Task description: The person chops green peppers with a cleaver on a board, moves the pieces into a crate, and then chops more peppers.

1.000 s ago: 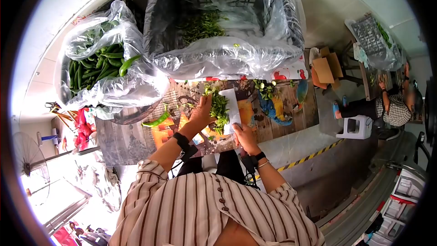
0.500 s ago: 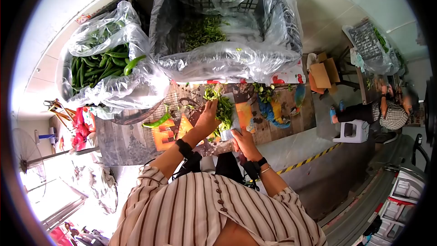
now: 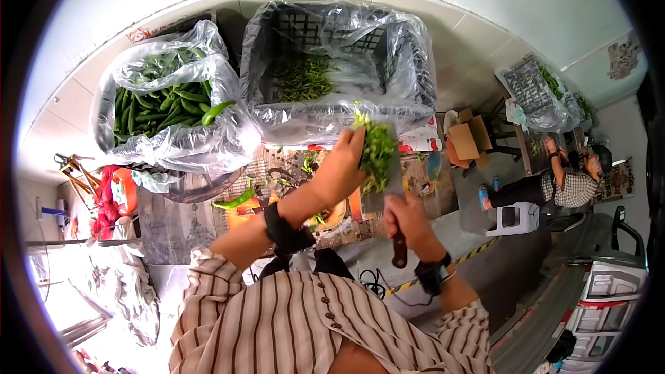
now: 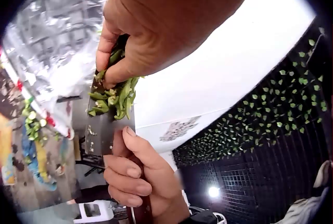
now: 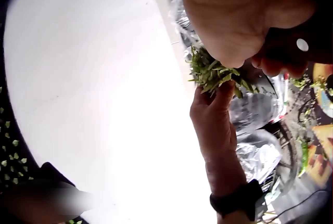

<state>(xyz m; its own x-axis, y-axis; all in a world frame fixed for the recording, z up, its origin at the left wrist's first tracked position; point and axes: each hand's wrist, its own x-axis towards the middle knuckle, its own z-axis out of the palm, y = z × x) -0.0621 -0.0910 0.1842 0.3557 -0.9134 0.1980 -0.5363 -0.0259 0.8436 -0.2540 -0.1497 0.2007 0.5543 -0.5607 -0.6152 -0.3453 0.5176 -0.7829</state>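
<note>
In the head view my right hand (image 3: 413,223) grips the brown handle (image 3: 400,251) of a cleaver, raised over the table. A heap of sliced green peppers (image 3: 378,152) lies along the blade (image 3: 393,183). My left hand (image 3: 339,172) holds the slices against the metal, thumb and fingers bent around them in the left wrist view. Pale bits cling to the bare part of the blade (image 4: 101,135) there. From the right wrist the slices (image 5: 208,72) stick out above the left fingers.
Beyond the hands stands a plastic-lined black crate (image 3: 291,116) with sliced peppers inside. Left of it, a bagged container (image 3: 208,145) holds whole green peppers. One long pepper (image 3: 237,199) and scraps lie on the patterned table (image 3: 173,225). Another person (image 3: 576,183) sits far right near a white stool (image 3: 514,219).
Both hands have lifted the cleaver and sliced peppers off the table, up and right toward the black crate. The head view has tilted upward.
</note>
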